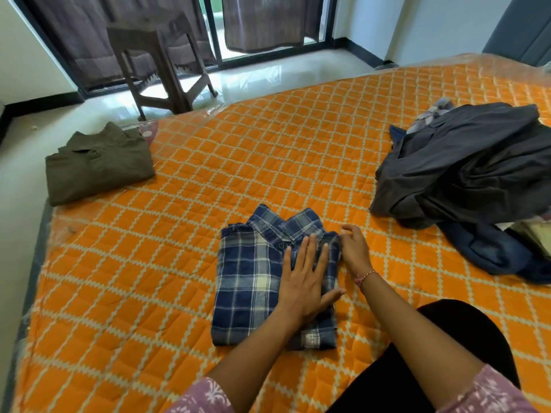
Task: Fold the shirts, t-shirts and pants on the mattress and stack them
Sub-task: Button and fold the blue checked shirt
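Note:
A folded blue plaid shirt (253,278) lies on the orange quilted mattress (179,263) in front of me, collar pointing away. My left hand (307,278) presses flat on its right half with straight fingers. My right hand (353,248) touches the shirt's upper right edge, fingers loosely bent; whether it pinches the cloth is unclear. A folded olive shirt (98,165) sits at the mattress's far left corner. A heap of unfolded clothes lies at the right: dark grey garments (465,168) on top and a dark blue one (492,248) below.
My knee in black cloth (447,353) rests on the mattress at the lower right. A brown plastic chair (161,61) stands on the shiny floor beyond the mattress, before curtained glass doors. The mattress's left edge drops to the floor.

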A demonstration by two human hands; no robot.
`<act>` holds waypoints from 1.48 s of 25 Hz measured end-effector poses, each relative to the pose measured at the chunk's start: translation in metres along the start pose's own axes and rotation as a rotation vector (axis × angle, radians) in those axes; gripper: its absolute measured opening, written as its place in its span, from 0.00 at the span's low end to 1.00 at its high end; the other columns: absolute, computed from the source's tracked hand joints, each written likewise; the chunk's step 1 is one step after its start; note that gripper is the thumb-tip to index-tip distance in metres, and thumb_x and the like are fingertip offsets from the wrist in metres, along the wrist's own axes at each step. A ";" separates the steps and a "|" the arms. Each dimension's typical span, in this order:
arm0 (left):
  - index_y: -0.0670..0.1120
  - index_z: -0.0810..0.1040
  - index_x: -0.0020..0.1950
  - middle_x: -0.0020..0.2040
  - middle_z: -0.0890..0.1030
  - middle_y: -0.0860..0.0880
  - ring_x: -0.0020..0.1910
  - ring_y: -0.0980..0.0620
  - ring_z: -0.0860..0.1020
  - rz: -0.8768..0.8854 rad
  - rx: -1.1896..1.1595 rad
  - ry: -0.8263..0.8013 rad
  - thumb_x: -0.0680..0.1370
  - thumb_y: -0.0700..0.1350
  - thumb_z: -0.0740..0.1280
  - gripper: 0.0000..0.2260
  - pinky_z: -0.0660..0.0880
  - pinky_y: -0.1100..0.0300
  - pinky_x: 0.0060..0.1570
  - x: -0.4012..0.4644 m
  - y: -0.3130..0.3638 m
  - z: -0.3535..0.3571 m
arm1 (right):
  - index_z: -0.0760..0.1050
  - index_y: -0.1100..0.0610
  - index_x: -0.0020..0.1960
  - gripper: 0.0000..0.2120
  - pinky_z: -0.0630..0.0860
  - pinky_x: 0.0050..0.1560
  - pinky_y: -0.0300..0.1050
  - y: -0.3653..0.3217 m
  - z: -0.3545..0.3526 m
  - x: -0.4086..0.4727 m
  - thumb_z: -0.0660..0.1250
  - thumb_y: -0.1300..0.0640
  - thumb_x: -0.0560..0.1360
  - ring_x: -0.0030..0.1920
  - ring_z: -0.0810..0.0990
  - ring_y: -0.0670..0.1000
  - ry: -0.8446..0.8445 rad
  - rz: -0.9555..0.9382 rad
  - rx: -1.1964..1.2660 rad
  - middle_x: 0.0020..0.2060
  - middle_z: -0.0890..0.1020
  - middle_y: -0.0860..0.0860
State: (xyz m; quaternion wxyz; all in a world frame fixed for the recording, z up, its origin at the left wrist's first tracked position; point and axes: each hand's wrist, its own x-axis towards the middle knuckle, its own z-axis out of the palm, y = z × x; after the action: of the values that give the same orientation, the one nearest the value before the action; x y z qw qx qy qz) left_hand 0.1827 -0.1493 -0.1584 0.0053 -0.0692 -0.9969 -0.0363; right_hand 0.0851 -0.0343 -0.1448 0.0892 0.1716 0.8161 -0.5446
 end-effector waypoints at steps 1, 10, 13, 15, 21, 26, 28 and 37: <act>0.45 0.51 0.77 0.78 0.46 0.41 0.77 0.44 0.49 -0.014 0.004 0.068 0.77 0.68 0.40 0.37 0.46 0.42 0.71 0.002 -0.012 -0.005 | 0.75 0.61 0.56 0.12 0.68 0.45 0.45 0.002 0.001 -0.012 0.55 0.58 0.81 0.49 0.74 0.54 0.163 0.035 0.028 0.50 0.76 0.55; 0.37 0.70 0.65 0.58 0.77 0.38 0.52 0.41 0.77 -1.009 -1.161 -0.160 0.77 0.52 0.67 0.24 0.76 0.49 0.52 -0.031 -0.141 -0.048 | 0.76 0.60 0.62 0.26 0.74 0.60 0.59 0.022 0.008 -0.071 0.72 0.49 0.68 0.55 0.80 0.60 -0.582 0.402 0.445 0.53 0.82 0.57; 0.40 0.77 0.49 0.45 0.80 0.39 0.41 0.46 0.76 -0.898 -1.202 -0.136 0.78 0.45 0.67 0.08 0.73 0.54 0.44 -0.039 -0.128 -0.052 | 0.76 0.61 0.60 0.26 0.75 0.59 0.61 0.026 0.006 -0.076 0.73 0.53 0.65 0.54 0.81 0.62 -0.611 0.323 0.405 0.52 0.83 0.60; 0.42 0.74 0.52 0.48 0.77 0.41 0.49 0.45 0.76 -0.814 -1.034 -0.082 0.79 0.45 0.66 0.07 0.72 0.53 0.48 -0.037 -0.120 -0.045 | 0.75 0.61 0.60 0.26 0.75 0.59 0.62 0.020 0.007 -0.077 0.74 0.54 0.64 0.54 0.81 0.61 -0.612 0.229 0.320 0.53 0.83 0.59; 0.38 0.72 0.65 0.61 0.77 0.40 0.58 0.40 0.76 -1.036 -1.414 -0.349 0.71 0.55 0.73 0.30 0.75 0.49 0.54 -0.037 -0.120 -0.054 | 0.75 0.62 0.60 0.18 0.80 0.51 0.58 0.008 0.011 -0.083 0.72 0.59 0.72 0.49 0.82 0.61 -0.539 0.163 0.200 0.50 0.83 0.59; 0.40 0.78 0.60 0.51 0.82 0.43 0.46 0.43 0.80 -0.920 -1.678 -0.170 0.74 0.49 0.71 0.19 0.77 0.51 0.49 -0.065 -0.145 -0.082 | 0.75 0.62 0.60 0.17 0.77 0.52 0.66 -0.021 0.036 -0.083 0.72 0.60 0.72 0.49 0.82 0.65 -0.618 0.121 0.224 0.50 0.83 0.61; 0.39 0.77 0.62 0.52 0.82 0.43 0.47 0.43 0.80 -0.905 -1.708 -0.055 0.75 0.45 0.69 0.17 0.77 0.50 0.51 -0.077 -0.169 -0.094 | 0.75 0.62 0.60 0.18 0.77 0.52 0.67 -0.045 0.062 -0.086 0.72 0.60 0.71 0.49 0.82 0.65 -0.675 0.081 0.218 0.50 0.83 0.62; 0.44 0.72 0.63 0.49 0.80 0.47 0.43 0.49 0.79 -0.861 -1.539 0.232 0.77 0.39 0.67 0.15 0.75 0.58 0.40 -0.061 -0.363 -0.159 | 0.75 0.62 0.61 0.20 0.79 0.49 0.62 -0.199 0.242 -0.070 0.70 0.53 0.73 0.48 0.83 0.64 -0.908 -0.089 0.210 0.50 0.83 0.62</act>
State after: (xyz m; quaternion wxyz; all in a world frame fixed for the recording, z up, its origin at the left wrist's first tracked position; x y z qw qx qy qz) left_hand 0.1935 -0.5282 -0.0270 0.0442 0.3315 -0.6290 -0.7018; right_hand 0.0648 -0.3386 -0.0447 0.3959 -0.1112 0.6414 -0.6477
